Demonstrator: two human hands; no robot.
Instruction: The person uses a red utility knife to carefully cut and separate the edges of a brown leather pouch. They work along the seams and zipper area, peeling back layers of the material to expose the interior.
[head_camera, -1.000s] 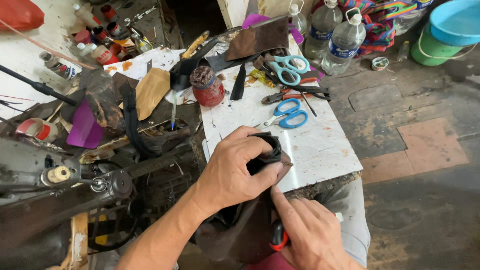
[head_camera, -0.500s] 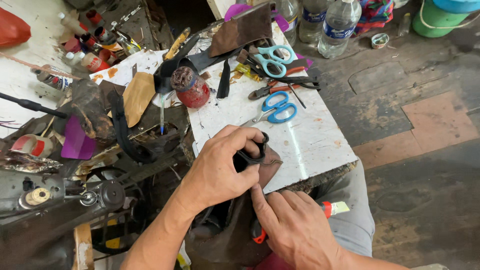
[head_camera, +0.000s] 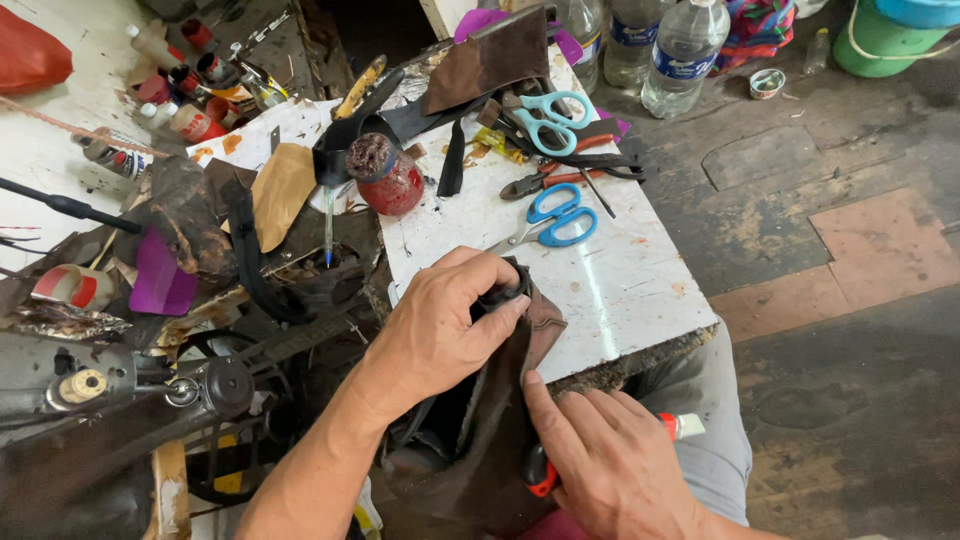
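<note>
We see the left hand (head_camera: 440, 335) clenched on the top of a dark brown leather piece (head_camera: 490, 440) at the near edge of the white worktop (head_camera: 620, 290). The right hand (head_camera: 610, 465) presses flat against the leather's lower side, fingers extended, gripping nothing. Blue scissors (head_camera: 555, 215) lie just beyond, mid-worktop.

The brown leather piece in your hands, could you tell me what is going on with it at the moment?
A person is working a brown leather piece at the near edge of a white worktop. The left hand pinches its folded top edge, fingers curled over a dark part there. The right hand presses flat against the leather lower down, with a red-handled tool partly hidden under it. Blue scissors, teal scissors and a red jar lie untouched on the worktop behind.
</note>
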